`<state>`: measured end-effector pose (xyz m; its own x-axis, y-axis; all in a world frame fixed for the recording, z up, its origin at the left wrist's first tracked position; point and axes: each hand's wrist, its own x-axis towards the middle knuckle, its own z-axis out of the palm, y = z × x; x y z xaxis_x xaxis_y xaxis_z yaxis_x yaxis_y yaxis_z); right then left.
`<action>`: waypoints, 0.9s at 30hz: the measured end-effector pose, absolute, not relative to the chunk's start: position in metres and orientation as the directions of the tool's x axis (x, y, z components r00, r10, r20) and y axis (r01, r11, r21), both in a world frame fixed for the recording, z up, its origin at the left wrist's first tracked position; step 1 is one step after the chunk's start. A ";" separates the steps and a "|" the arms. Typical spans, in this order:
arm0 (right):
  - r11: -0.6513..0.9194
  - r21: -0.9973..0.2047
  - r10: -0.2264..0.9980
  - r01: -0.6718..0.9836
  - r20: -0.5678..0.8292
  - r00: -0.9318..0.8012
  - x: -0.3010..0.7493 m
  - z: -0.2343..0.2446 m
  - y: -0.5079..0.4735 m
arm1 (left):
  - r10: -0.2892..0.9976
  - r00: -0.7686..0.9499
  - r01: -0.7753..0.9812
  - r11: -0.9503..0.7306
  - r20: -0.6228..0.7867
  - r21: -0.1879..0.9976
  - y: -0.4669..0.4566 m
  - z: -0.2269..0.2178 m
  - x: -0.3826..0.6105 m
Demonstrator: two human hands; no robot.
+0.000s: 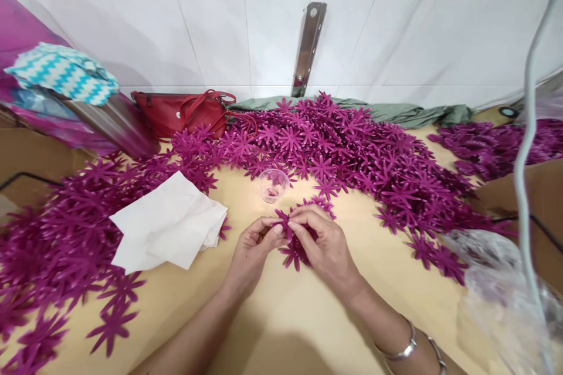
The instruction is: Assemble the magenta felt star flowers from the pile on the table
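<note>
My left hand [253, 249] and my right hand [323, 243] meet above the tan table [281, 316], fingers pinched on a small stack of magenta flower-shaped cutouts [292, 249]. The petals stick out between and below my fingers. A small clear plastic cup [273, 185] with something pink inside stands just beyond my hands. A big heap of the same magenta flower cutouts [352, 146] curves round the far side of the table, and more of them [53, 240] spread over the left side.
A folded white cloth [169, 222] lies left of my hands. A red handbag [182, 111] sits against the white tiled wall. A crumpled clear plastic bag [497, 293] is at the right. A grey cable [525, 146] hangs close to the camera.
</note>
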<state>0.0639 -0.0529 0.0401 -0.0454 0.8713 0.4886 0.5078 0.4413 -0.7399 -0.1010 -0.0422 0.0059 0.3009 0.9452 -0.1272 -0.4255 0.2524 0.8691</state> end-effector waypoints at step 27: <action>0.233 -0.953 0.972 0.196 0.237 -0.006 0.063 0.030 -0.036 | 0.976 0.173 -0.550 0.210 -0.136 0.809 -0.039 0.012 -0.097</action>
